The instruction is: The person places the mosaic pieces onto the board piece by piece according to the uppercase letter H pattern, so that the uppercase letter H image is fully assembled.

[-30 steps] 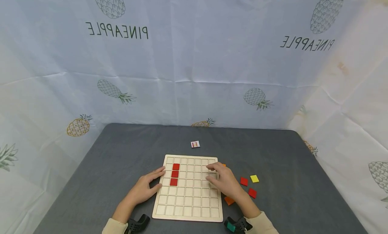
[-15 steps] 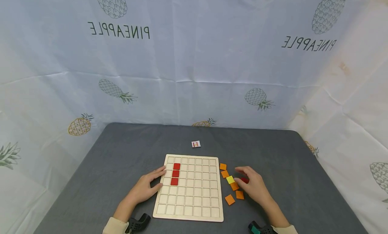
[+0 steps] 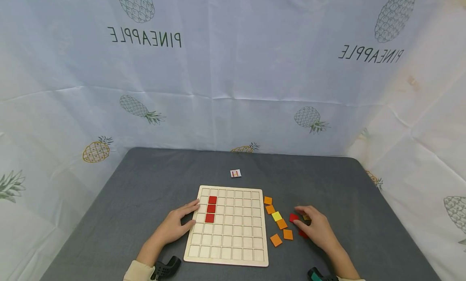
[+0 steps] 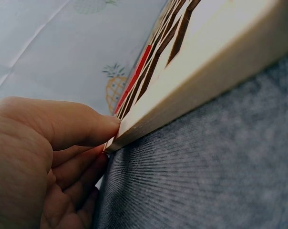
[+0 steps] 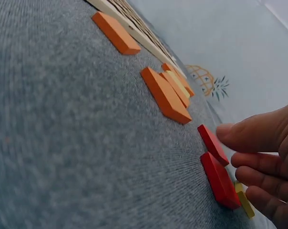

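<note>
A pale wooden grid board (image 3: 237, 241) lies on the table, with red square tiles (image 3: 210, 208) in three cells of one column near its left side. My left hand (image 3: 175, 223) rests at the board's left edge; in the left wrist view its thumb touches the rim. Right of the board, my right hand (image 3: 318, 229) hovers over loose tiles with thumb and fingers apart, gripping nothing. Near its thumb tip is a red tile (image 3: 293, 218). Another red tile (image 5: 219, 183) and yellow pieces (image 5: 244, 200) show below its fingers in the right wrist view, partly hidden in the head view.
Several orange tiles (image 3: 276, 240) and one yellow tile (image 3: 276, 216) lie between the board and my right hand. Behind the board sits a small patterned card (image 3: 235, 173). A white pineapple-print cloth (image 3: 225, 70) hangs behind the dark grey table (image 3: 174, 167).
My right hand has moved right, from above the board's right side, past the orange tiles, to the red and yellow ones. The left hand stays at the board's edge.
</note>
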The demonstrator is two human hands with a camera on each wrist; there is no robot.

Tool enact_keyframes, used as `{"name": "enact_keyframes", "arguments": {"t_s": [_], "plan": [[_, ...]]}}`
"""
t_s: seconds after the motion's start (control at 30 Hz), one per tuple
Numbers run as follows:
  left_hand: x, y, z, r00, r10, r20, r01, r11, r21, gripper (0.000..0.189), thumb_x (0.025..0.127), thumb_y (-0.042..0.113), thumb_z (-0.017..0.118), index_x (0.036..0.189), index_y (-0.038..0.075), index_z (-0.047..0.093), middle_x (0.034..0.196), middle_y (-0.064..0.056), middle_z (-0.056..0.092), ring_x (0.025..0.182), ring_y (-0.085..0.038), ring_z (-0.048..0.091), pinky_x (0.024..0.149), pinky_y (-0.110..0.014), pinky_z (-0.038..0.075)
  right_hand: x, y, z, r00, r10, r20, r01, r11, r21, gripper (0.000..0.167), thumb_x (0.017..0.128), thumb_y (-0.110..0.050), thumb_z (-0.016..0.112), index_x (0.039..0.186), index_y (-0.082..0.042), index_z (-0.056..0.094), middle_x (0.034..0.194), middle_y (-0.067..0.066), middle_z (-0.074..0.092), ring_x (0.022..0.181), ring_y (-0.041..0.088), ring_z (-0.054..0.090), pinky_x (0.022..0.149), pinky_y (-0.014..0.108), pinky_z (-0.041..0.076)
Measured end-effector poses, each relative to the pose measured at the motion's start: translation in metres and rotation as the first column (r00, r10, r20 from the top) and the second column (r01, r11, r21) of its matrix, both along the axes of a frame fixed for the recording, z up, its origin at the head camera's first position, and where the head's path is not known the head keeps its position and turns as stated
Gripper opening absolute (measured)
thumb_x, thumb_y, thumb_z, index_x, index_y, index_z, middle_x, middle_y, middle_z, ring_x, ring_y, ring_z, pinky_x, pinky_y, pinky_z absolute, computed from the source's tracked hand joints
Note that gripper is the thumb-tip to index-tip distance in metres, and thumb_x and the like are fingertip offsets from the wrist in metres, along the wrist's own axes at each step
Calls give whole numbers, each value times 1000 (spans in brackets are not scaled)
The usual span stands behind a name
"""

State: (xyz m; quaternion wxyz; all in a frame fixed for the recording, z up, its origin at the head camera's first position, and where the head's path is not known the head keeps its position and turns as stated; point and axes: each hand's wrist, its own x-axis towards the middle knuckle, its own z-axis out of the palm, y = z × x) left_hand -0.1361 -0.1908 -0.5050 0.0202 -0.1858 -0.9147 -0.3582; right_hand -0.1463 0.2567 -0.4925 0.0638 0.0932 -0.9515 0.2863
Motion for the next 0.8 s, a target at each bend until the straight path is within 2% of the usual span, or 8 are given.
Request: {"name": "enact_keyframes", "arguments": {"t_s": [0.2,0.33,0.5,0.8], "plan": [[0,0,-1,1000,0,6,0,1000,10,47,89,17,64,134,9,56,145,-4,47,132,-30,44,102,-52,41,-1,0,1,998,22,52,-24,998,51,38,79,-17,75,116,-9,67,109,5,62,98,21,59,83,44,50],[0,0,-1,1000,-4,4,4,1000,11,47,89,18,64,134,8,56,145,-4,47,132,-30,44,102,-52,41,-1,-2,1,998,14,64,-19,997,75,32,81,-17,74,112,-10,69,106,3,61,94,19,55,79,41,48],[0,-1,-2,1000,-12,-2,12,1000,6,47,90,19,63,134,7,55,145,-5,47,132,-30,44,102,-52,41,0,-3,-2,1000,13,18,-14,996,91,25,81,-16,75,105,-12,70,102,2,60,91,17,54,77,40,47],[0,-1,-2,1000,-20,3,20,1000,2,46,92,23,61,135,9,54,146,-5,46,132,-32,44,101,-53,41,0,-6,-4,997,14,-75,-7,996,92,25,80,-18,76,104,-14,69,98,-2,62,89,15,56,75,40,49]]}}
